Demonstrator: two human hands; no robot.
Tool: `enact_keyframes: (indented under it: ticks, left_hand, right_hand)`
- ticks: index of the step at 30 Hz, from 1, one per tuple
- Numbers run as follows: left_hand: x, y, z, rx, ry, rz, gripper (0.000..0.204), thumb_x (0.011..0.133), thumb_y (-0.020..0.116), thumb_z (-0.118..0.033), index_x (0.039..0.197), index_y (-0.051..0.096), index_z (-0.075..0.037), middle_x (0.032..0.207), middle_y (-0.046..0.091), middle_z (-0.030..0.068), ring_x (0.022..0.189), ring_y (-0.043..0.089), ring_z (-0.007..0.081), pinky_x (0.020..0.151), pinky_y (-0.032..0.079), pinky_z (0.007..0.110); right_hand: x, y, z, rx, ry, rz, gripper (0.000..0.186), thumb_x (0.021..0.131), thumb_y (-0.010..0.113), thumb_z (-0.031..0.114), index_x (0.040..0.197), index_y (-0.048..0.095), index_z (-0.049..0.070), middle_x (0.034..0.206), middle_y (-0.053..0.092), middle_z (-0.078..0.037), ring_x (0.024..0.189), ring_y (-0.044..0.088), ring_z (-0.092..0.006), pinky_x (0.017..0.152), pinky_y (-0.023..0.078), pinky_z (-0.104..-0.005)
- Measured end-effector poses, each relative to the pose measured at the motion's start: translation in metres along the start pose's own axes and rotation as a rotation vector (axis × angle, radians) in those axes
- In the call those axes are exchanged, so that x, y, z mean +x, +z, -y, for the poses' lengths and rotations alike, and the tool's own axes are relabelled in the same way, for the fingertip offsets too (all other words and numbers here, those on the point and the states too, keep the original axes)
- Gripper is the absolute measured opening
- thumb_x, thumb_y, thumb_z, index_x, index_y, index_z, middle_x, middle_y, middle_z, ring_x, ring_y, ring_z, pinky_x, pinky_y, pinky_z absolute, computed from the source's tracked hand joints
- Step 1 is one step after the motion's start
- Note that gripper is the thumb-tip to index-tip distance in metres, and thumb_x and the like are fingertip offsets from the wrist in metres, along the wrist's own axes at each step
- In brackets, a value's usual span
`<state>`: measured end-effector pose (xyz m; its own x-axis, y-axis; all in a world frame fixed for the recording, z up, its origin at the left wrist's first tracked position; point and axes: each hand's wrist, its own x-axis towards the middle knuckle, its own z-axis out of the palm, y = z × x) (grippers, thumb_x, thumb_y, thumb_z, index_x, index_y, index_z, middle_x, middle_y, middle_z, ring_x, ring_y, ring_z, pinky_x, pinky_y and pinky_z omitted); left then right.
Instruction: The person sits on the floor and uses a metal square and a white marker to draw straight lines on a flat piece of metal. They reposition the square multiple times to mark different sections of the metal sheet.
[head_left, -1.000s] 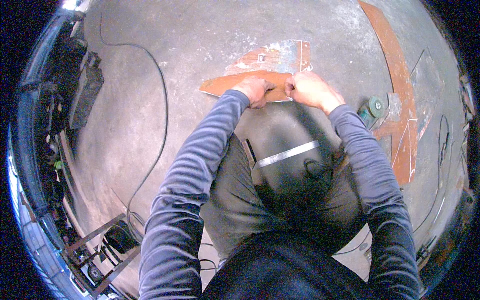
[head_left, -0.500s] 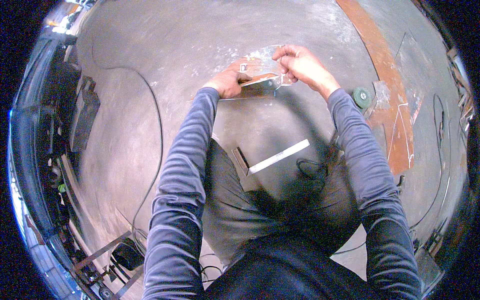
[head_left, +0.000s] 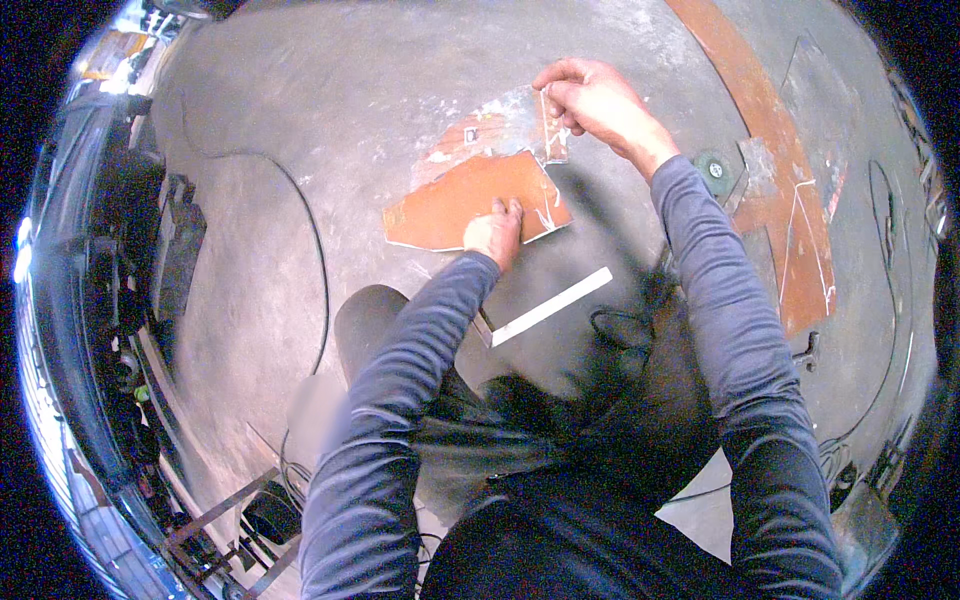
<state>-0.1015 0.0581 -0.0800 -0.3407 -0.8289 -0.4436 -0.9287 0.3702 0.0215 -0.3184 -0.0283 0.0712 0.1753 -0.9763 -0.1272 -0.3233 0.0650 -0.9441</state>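
Observation:
My left hand (head_left: pixel 493 236) grips the near edge of a rust-orange metal plate (head_left: pixel 450 205), fingers on its upper face. White marks show at the plate's right end. My right hand (head_left: pixel 600 105) is pinched closed beyond the plate. Just below its fingertips is a narrow rusty strip (head_left: pixel 556 140) with a white line; whether the fingers hold it is unclear. A second flat plate (head_left: pixel 470 137), rusty and grey, lies partly beneath the orange one, with a small square mark on it. Nearer me a try square (head_left: pixel 552 306) with a pale blade lies on the floor.
To the right lie a long rusty metal sheet (head_left: pixel 785 240) with white lines, a green disc (head_left: pixel 712 170) and a grey metal scrap (head_left: pixel 757 165). A dark cable (head_left: pixel 318 240) curves across the floor at left. Dark machinery (head_left: pixel 100 270) lines the left rim.
The orange plate has gone from tilted up to lying nearly flat, orange face up. My left hand has shifted to its near edge. My right hand has moved slightly up and left.

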Motion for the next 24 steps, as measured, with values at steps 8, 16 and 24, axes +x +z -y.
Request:
enact_keyframes:
  ticks: [8,16,24]
  left_hand:
    - [-0.002,0.056,-0.042,-0.084,-0.044,0.136,0.033,0.093,0.051,-0.015,0.121,0.067,-0.005,0.127,0.066,0.0228,0.101,0.072,0.0349,0.083,0.058,0.048]
    - [-0.039,0.132,-0.085,-0.079,-0.063,-0.008,0.03,0.096,0.049,-0.019,0.121,0.056,-0.006,0.113,0.068,0.0244,0.096,0.071,0.0397,0.08,0.057,0.051]
    - [-0.04,0.135,-0.094,-0.285,-0.097,0.178,0.022,0.097,0.049,-0.016,0.115,0.057,-0.007,0.116,0.063,0.0174,0.106,0.067,0.0348,0.089,0.054,0.05]
  right_hand:
    - [0.005,-0.008,-0.011,-0.016,-0.034,-0.021,0.029,0.093,0.056,0.018,0.116,0.07,0.007,0.083,0.067,-0.003,0.07,0.061,-0.0123,0.062,0.052,-0.0304]
    - [0.012,-0.004,-0.009,-0.018,-0.018,0.014,0.029,0.093,0.054,0.015,0.117,0.067,0.004,0.082,0.063,0.0,0.072,0.057,-0.0093,0.065,0.049,-0.0274]
    - [0.015,0.001,-0.008,-0.198,-0.059,-0.013,0.029,0.093,0.055,0.017,0.116,0.068,0.005,0.086,0.067,-0.003,0.079,0.063,-0.0129,0.073,0.053,-0.0311]
